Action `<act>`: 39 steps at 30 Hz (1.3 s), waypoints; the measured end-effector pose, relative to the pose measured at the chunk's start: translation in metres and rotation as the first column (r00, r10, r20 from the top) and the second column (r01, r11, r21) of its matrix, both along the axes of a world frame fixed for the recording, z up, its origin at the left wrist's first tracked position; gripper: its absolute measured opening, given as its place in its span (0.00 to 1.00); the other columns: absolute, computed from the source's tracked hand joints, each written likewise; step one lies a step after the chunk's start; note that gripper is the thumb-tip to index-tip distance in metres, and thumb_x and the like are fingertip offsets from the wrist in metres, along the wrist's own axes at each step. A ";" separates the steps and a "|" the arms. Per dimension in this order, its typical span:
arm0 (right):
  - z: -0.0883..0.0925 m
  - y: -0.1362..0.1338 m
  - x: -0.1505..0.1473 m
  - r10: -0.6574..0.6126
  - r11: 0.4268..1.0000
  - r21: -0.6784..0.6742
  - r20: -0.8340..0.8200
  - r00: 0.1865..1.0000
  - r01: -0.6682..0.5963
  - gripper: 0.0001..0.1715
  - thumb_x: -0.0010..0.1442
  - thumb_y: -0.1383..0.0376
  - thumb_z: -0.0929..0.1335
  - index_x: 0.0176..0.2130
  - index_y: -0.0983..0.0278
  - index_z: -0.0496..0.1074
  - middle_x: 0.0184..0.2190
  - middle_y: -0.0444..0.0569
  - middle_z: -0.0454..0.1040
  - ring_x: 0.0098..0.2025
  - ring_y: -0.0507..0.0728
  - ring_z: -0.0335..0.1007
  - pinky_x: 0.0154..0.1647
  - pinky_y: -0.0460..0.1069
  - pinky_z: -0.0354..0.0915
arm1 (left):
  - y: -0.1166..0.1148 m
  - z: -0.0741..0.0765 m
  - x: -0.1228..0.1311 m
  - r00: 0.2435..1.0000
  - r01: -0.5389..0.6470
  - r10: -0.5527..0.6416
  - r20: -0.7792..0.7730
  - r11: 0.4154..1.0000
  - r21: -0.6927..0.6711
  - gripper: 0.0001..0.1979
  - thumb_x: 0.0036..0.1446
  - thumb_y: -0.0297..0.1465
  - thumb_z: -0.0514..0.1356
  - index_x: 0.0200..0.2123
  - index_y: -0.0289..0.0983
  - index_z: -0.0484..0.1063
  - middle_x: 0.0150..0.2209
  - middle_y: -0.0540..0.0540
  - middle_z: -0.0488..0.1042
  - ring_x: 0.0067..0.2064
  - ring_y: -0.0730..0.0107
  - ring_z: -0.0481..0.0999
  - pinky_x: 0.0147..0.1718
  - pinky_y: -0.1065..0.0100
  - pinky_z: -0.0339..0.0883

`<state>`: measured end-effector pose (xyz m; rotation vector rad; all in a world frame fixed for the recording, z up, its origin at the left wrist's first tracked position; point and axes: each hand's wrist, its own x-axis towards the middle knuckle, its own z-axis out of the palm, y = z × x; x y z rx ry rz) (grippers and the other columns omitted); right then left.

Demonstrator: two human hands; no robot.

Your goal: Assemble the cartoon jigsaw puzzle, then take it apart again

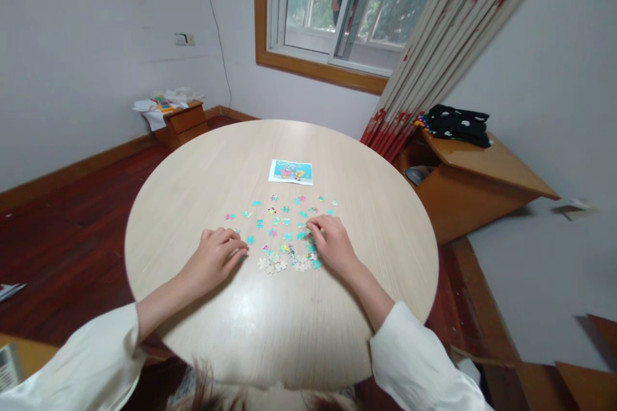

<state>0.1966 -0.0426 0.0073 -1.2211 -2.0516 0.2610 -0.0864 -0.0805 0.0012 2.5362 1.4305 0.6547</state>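
Note:
Many small jigsaw puzzle pieces [287, 236] lie loose around the middle of the round table, mostly turquoise with some pink and yellow. Nearer to me are pale pieces [272, 264], plain side up, some overlapping. My left hand [219, 253] rests at the left edge of the pieces, its fingers loosely bent and a little apart, with nothing seen in them. At the right edge is my right hand [332, 243], fingertips and thumb drawn together at a small puzzle piece that they partly hide. Beyond the pieces lies a picture card [290, 172] with pink and yellow cartoon figures on blue.
The round wooden table [202, 170] has a curved edge close to my body. A wooden cabinet [482, 186] with black cloth [457, 125] on top leans at the right. Behind are a small drawer unit [186, 123], a curtain [434, 45] and a window [337, 6].

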 end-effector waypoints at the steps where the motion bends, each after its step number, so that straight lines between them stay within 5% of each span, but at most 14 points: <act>1: 0.001 0.005 0.009 -0.048 0.998 -0.052 -0.066 0.997 0.045 0.11 0.63 0.66 0.62 0.34 0.64 0.73 0.33 0.51 0.77 0.37 0.57 0.70 0.40 0.51 0.60 | -0.006 -0.003 -0.002 1.000 0.009 -0.009 -0.006 1.000 0.019 0.13 0.64 0.33 0.50 0.38 0.39 0.75 0.39 0.45 0.76 0.42 0.61 0.71 0.39 0.60 0.54; 8: -0.013 0.022 0.065 -0.260 0.922 -0.327 -0.122 0.958 0.209 0.11 0.57 0.63 0.64 0.29 0.65 0.74 0.29 0.50 0.78 0.31 0.56 0.72 0.36 0.50 0.63 | -0.028 -0.017 -0.007 0.998 0.049 -0.044 -0.040 0.991 0.121 0.13 0.63 0.32 0.51 0.45 0.38 0.73 0.42 0.42 0.76 0.42 0.59 0.72 0.40 0.58 0.55; 25: -0.022 0.016 0.071 -0.170 0.945 -0.277 0.037 0.985 0.174 0.16 0.56 0.65 0.62 0.42 0.67 0.72 0.20 0.42 0.66 0.24 0.53 0.62 0.30 0.48 0.60 | -0.018 -0.003 0.027 0.997 0.081 -0.080 -0.011 0.991 0.108 0.12 0.64 0.30 0.49 0.43 0.40 0.72 0.42 0.43 0.74 0.44 0.59 0.70 0.43 0.57 0.53; 32: -0.012 0.007 0.065 -0.224 0.946 -0.259 -0.087 0.971 0.195 0.13 0.57 0.63 0.63 0.38 0.66 0.73 0.18 0.41 0.62 0.22 0.52 0.59 0.27 0.47 0.59 | -0.014 -0.005 0.044 0.992 0.120 -0.120 -0.032 0.993 0.001 0.08 0.61 0.34 0.58 0.43 0.41 0.71 0.43 0.45 0.73 0.45 0.59 0.68 0.44 0.57 0.53; 39: 0.005 -0.028 0.027 0.096 0.963 -0.255 0.029 0.995 -0.085 0.05 0.58 0.67 0.68 0.35 0.65 0.75 0.30 0.48 0.73 0.34 0.54 0.68 0.38 0.49 0.63 | -0.007 -0.003 0.060 0.987 0.143 -0.145 -0.068 0.989 -0.023 0.09 0.59 0.32 0.61 0.43 0.39 0.72 0.44 0.44 0.73 0.45 0.58 0.67 0.43 0.58 0.53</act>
